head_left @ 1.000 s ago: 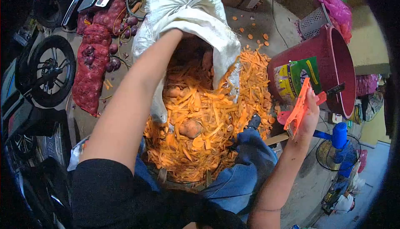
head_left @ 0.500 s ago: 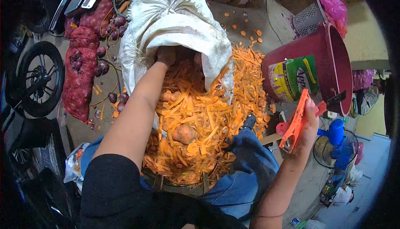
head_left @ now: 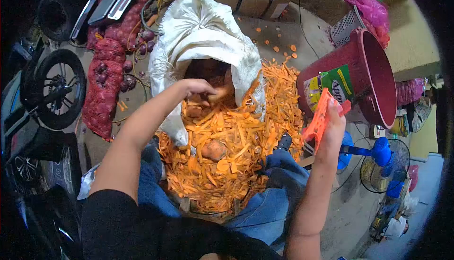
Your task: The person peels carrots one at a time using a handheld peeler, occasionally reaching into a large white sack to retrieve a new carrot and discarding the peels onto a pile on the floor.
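Far left of the floor, the black motorcycle wheel (head_left: 56, 87) stands beside the red mesh bags of purple onions (head_left: 105, 87). Now the left hand (head_left: 195, 88): a second ago it was buried deep in the white woven sack (head_left: 203, 28), and here it is drawn back out to the mouth! Fingers are curled, knuckles up, and a pale orange piece (head_left: 218, 93) sits right at the fingertips. Whether they actually grip it, I cannot tell. The sack lies slumped on its side in the middle of the floor, top edge frayed, mouth gaping toward the person, brownish roots dim inside. Spilling from it is the heap of orange carrot peelings (head_left: 236, 139), thick strips piled between the person's blue-clad knees. Over to the right hand (head_left: 332, 125): it has lifted since the earlier view and is closed firmly round the flat orange plastic peeler (head_left: 318, 116), which now crosses the label of the dark red plastic bucket (head_left: 373, 78), tipped at the right edge.
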{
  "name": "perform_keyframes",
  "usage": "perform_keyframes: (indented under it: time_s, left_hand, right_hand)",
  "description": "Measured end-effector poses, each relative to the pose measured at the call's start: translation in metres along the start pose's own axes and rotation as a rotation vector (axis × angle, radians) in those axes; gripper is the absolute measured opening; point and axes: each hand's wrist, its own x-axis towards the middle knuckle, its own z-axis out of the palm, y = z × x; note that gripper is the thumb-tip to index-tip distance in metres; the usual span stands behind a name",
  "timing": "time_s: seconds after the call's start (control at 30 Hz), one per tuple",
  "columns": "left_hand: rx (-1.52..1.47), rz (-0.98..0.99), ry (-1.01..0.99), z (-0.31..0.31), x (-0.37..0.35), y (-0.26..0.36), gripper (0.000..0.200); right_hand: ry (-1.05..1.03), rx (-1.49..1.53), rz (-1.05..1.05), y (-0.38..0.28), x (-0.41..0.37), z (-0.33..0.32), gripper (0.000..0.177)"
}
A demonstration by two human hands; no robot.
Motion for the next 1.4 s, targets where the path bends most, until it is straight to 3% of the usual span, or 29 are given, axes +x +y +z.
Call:
perform_keyframes:
  time_s: [0.03, 0.17, 0.27, 0.37, 0.63, 0.83, 0.97, 1.03, 1.2, 1.4]
  left_hand:
    - [-0.139, 0.098, -0.087, 0.028, -0.039, 0.013, 0.025]
    - [-0.187, 0.255, -0.404, 0.084, -0.112, 0.035, 0.040]
    - [-0.373, 0.337, -0.437, 0.127, -0.158, 0.046, 0.042]
    - [-0.603, 0.409, -0.396, 0.162, -0.181, 0.045, 0.047]
    - [-0.828, 0.392, -0.010, 0.189, -0.189, 0.021, 0.047]
    - [-0.811, 0.325, -0.022, 0.185, -0.172, 0.019, 0.041]
    - [-0.966, 0.350, -0.114, 0.191, -0.171, 0.023, 0.037]
    - [-0.980, 0.384, -0.130, 0.187, -0.167, 0.023, 0.036]
    - [-1.061, 0.396, -0.097, 0.190, -0.163, 0.020, 0.032]
    - [-1.037, 0.435, -0.134, 0.187, -0.157, 0.015, 0.030]
  right_hand:
    - [-0.016, 0.036, -0.036, 0.003, 0.001, 0.001, 0.020]
    - [-0.038, 0.200, -0.013, 0.003, -0.009, 0.017, 0.014]
    - [-0.072, 0.234, -0.113, 0.013, -0.016, 0.034, 0.017]
    - [-0.151, 0.295, 0.022, 0.003, -0.041, 0.062, 0.018]
    - [-0.218, 0.358, 0.043, 0.027, -0.061, 0.101, 0.020]
    - [-0.126, 0.158, -0.024, 0.046, -0.057, 0.109, 0.024]
    - [-0.107, 0.010, -0.077, 0.046, -0.066, 0.115, 0.025]
    - [-0.172, -0.211, -0.306, 0.042, -0.070, 0.116, 0.024]
    - [-0.235, -0.013, -0.259, 0.045, -0.073, 0.120, 0.021]
    - [-0.183, -0.304, -0.353, 0.035, -0.083, 0.117, 0.021]
